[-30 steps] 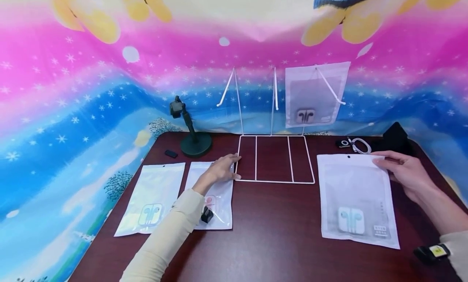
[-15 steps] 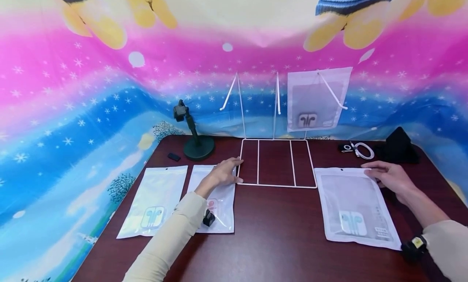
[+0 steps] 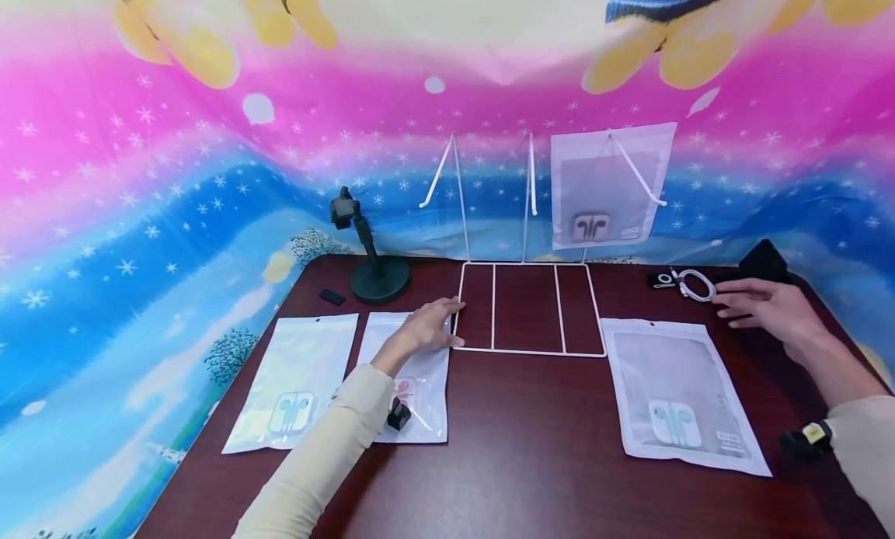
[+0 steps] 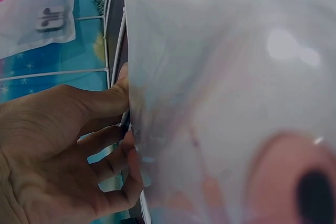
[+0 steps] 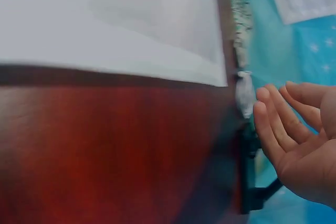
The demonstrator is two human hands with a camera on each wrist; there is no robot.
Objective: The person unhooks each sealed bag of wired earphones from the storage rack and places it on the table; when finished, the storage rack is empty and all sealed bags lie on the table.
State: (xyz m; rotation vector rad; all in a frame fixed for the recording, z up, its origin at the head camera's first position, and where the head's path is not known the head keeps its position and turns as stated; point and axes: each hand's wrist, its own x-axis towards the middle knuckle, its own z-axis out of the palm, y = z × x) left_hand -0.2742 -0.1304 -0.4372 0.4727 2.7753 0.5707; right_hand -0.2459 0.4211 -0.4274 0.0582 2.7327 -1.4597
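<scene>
A white wire display rack [image 3: 527, 354] with three hook arms stands at the back of the table. My left hand [image 3: 425, 327] holds its front left corner, fingers and thumb bent against the wire. Under that forearm lies a white zip bag [image 3: 428, 415] of earphones with a pinkish look, partly hidden. Left of it lies another zip bag of earphones [image 3: 294, 376]. My right hand [image 3: 772, 310] hovers off the table's right side with fingers loose, holding nothing. Beside it, a third earphone bag [image 3: 674, 384] lies flat. A bag with dark earphones [image 3: 608, 182] hangs from the rack's right hook.
A dark green stand [image 3: 377, 279] is at the back left, near a small black object [image 3: 332, 297]. At the back right are a coiled white cable [image 3: 695, 285], a small black item [image 3: 659, 279] and a black object [image 3: 764, 261]. A patterned cloth [image 3: 210, 174] surrounds the table.
My right hand has let go of the right-hand bag's top corner and moved off to the right and up. The bag shifted slightly downward earlier. My left hand stays on the rack.
</scene>
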